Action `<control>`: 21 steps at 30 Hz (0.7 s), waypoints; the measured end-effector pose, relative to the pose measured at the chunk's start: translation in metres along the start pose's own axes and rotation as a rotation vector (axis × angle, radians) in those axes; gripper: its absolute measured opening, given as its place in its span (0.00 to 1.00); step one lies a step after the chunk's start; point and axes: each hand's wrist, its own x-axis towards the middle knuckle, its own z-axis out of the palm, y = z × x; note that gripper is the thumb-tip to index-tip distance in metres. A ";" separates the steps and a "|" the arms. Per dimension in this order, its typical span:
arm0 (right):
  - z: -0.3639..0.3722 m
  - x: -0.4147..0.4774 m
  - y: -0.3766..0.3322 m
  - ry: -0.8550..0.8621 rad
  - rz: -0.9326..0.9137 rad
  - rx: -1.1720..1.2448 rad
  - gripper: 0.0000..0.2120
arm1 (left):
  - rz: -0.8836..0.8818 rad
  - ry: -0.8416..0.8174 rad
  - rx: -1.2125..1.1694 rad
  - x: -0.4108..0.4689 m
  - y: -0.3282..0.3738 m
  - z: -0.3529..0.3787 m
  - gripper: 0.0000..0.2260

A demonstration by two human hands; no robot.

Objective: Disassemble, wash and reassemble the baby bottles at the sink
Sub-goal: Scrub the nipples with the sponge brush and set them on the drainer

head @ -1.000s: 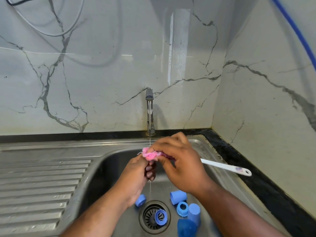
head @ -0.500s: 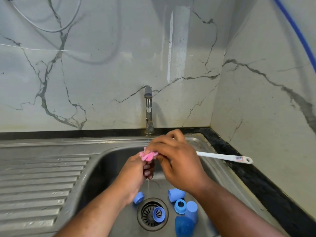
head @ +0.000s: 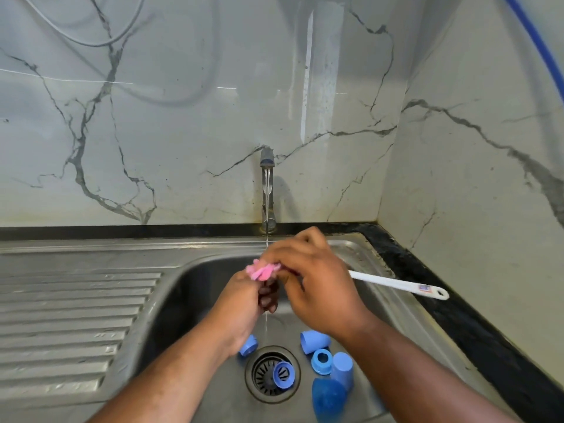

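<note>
Over the sink basin [head: 195,288], both hands work on a bottle brush under the thin stream from the tap [head: 267,190]. My right hand [head: 317,288] grips the brush just behind its pink head [head: 263,270]. The white handle [head: 396,283] sticks out to the right over the rim. My left hand [head: 244,303] curls its fingers round the pink head from below. Whether it also holds a small part is hidden. Several blue bottle parts lie on the basin floor: a cap [head: 248,345], a ring on the drain strainer [head: 283,374], another cap [head: 314,341], a ring [head: 321,361] and a bottle [head: 328,398].
A ribbed steel draining board [head: 70,325] stretches to the left of the basin. A black counter edge [head: 442,303] runs along the right, against a marble wall. A blue hose [head: 537,47] hangs at the top right, and a grey cable loops at the top left.
Both hands stay at the pink brush head under the water. The white handle's far end has lifted slightly. The blue parts in the basin have not moved.
</note>
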 end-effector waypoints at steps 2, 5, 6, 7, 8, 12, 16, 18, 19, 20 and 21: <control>0.000 0.003 0.006 0.055 0.095 -0.014 0.19 | -0.021 -0.018 -0.026 0.001 0.001 0.000 0.15; 0.000 0.001 0.003 0.040 0.101 -0.033 0.19 | -0.030 -0.004 -0.014 0.001 0.000 0.000 0.17; 0.001 0.000 0.000 0.005 0.053 -0.010 0.20 | -0.024 0.008 -0.018 0.001 0.000 0.000 0.18; 0.002 0.000 0.000 -0.010 0.034 0.011 0.19 | -0.019 0.013 -0.028 0.001 0.000 -0.001 0.18; 0.003 0.002 0.004 0.009 0.057 0.019 0.19 | -0.020 0.005 -0.044 0.001 0.000 -0.001 0.17; 0.002 0.004 0.003 0.049 0.114 -0.030 0.19 | -0.021 -0.005 -0.054 0.002 0.000 -0.001 0.16; 0.005 0.005 0.008 0.029 0.086 -0.008 0.21 | -0.017 -0.013 -0.073 0.002 0.000 -0.003 0.16; 0.003 0.007 0.010 0.070 0.172 -0.072 0.21 | -0.017 -0.011 -0.093 0.003 -0.001 -0.002 0.15; 0.003 0.006 0.005 0.063 0.151 -0.066 0.22 | -0.008 0.003 -0.087 0.003 -0.001 -0.001 0.15; 0.004 0.004 0.000 0.039 0.100 -0.037 0.22 | 0.003 0.019 -0.072 0.003 -0.002 -0.002 0.14; 0.005 0.002 -0.005 0.010 0.053 -0.005 0.23 | 0.010 0.028 -0.057 0.003 -0.001 -0.003 0.14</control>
